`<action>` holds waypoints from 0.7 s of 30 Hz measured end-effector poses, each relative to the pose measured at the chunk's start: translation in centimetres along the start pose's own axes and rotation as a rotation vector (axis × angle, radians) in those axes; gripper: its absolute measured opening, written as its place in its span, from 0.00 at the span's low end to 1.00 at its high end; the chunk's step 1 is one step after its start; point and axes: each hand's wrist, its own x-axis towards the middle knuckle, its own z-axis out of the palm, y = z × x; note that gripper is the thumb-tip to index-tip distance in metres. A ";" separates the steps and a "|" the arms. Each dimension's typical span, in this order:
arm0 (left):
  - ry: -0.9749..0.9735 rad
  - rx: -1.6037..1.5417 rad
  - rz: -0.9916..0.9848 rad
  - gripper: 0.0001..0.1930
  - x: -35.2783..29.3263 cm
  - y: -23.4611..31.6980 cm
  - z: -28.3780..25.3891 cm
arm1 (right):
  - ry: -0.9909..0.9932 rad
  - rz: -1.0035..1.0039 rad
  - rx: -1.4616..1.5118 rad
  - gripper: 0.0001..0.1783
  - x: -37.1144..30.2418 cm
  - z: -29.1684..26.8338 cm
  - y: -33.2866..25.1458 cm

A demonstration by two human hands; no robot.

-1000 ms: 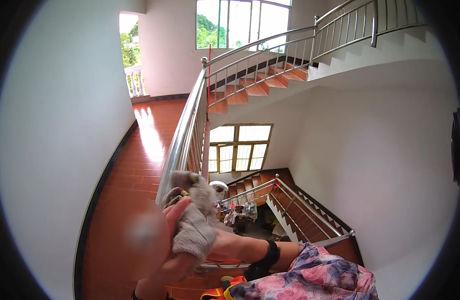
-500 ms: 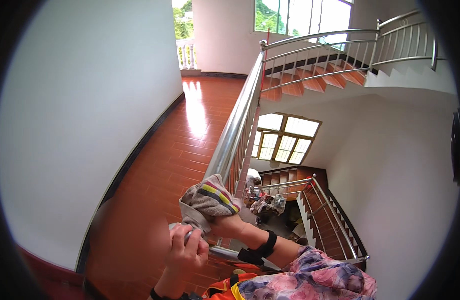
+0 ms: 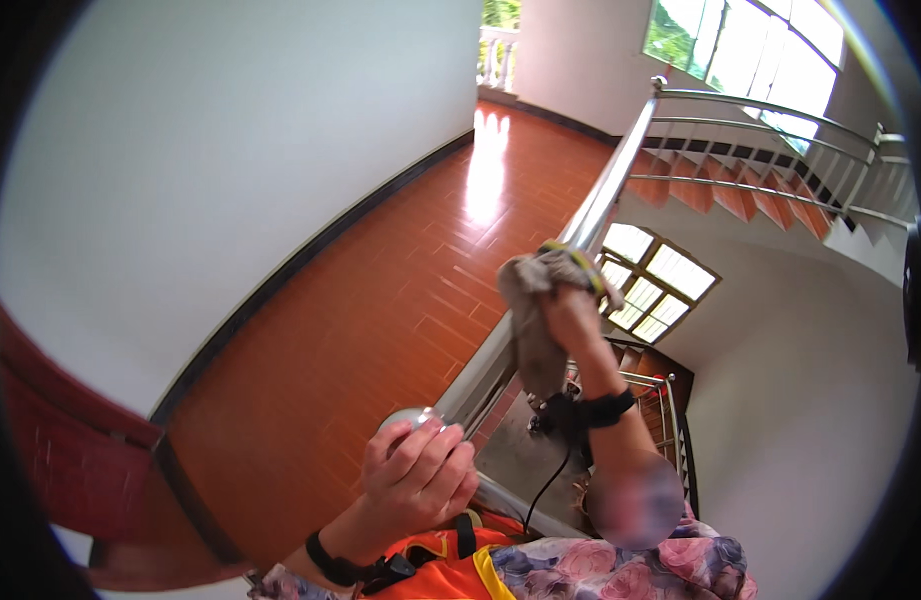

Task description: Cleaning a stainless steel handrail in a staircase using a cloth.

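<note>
My right hand (image 3: 573, 318) grips a grey-brown cloth (image 3: 531, 320) with a yellow and dark stripe, wrapped over the stainless steel handrail (image 3: 611, 185). Part of the cloth hangs down below the hand. Closer to me, my left hand (image 3: 421, 478) has its fingers curled round a shiny round metal knob (image 3: 409, 418), which looks like the cap at the near end of the railing. The palm side of both hands is hidden.
Beyond the railing the stairwell drops to lower stairs and another railing (image 3: 671, 410). Curved stairs (image 3: 731, 185) rise at the far right. Left of the rail runs a red tiled floor (image 3: 351, 320) beside a white wall (image 3: 231, 180). A dark red door (image 3: 71, 450) stands at left.
My right hand has slid the cloth forward along the handrail, away from my left hand. My left hand remains on the knob. The view has turned, shifting the scene rightward.
</note>
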 end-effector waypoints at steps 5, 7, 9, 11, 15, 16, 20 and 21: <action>0.099 -0.042 -0.045 0.06 0.7 0.1 0.7 | -0.081 0.305 -0.320 0.17 5.7 -1.2 1.0; 0.125 -0.054 -0.040 0.07 0.9 0.7 1.1 | -0.067 0.075 -0.249 0.18 5.2 -0.2 2.9; 0.143 -0.042 -0.046 0.07 0.4 0.3 1.1 | -0.231 0.015 -0.333 0.16 3.2 0.0 -0.9; 0.157 -0.054 -0.069 0.07 0.2 0.7 1.1 | -0.200 -0.088 -0.203 0.15 0.5 -0.7 -2.0; 0.164 -0.049 -0.077 0.08 0.3 1.3 0.0 | -0.188 -0.173 0.124 0.14 -4.1 -1.3 -3.6; 0.175 -0.067 -0.078 0.07 0.5 1.5 0.2 | -0.160 -0.227 0.112 0.14 -5.4 -1.5 -2.9; 0.124 -0.106 -0.095 0.08 1.3 2.5 1.2 | -0.356 0.185 0.842 0.26 -11.6 -3.6 -4.7; 0.109 -0.120 -0.092 0.09 1.6 2.5 1.1 | -0.359 0.140 0.954 0.35 -12.3 -3.8 -5.4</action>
